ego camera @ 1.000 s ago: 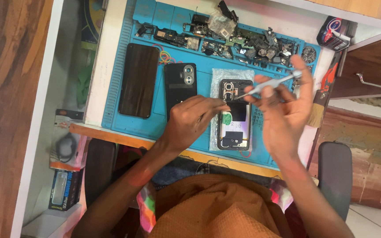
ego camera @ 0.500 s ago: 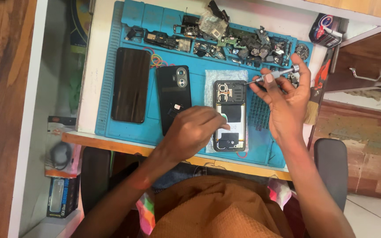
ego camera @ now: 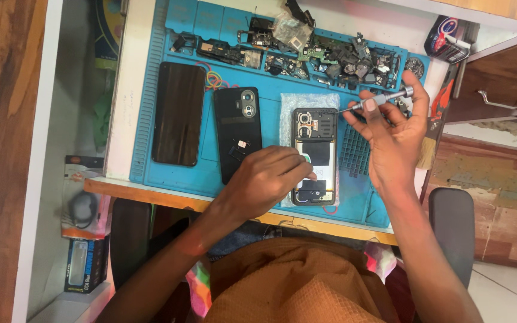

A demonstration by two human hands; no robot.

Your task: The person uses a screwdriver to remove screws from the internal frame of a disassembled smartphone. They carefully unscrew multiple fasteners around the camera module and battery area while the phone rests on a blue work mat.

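Note:
An opened phone (ego camera: 314,134) with its back off lies on a pale cloth on the blue work mat (ego camera: 151,90). My left hand (ego camera: 267,179) rests on the phone's lower half, fingers curled on it. My right hand (ego camera: 390,134) holds a small silver screwdriver (ego camera: 378,100), its tip close to the phone's upper right corner. A black back cover (ego camera: 237,131) with a camera ring lies left of the phone. Further left lies a dark phone screen (ego camera: 178,113), face up.
Several loose phone parts and circuit boards (ego camera: 306,51) fill the mat's upper trays. Coloured rubber bands (ego camera: 213,78) lie above the back cover. A wooden drawer (ego camera: 498,96) stands open at the right. Boxes (ego camera: 82,263) sit on the floor at the left, and a chair arm (ego camera: 450,233) at the right.
My right hand with the screwdriver has drawn slightly away from the phone's top to its right. The left hand slid a little lower on the phone. The camera view shifted.

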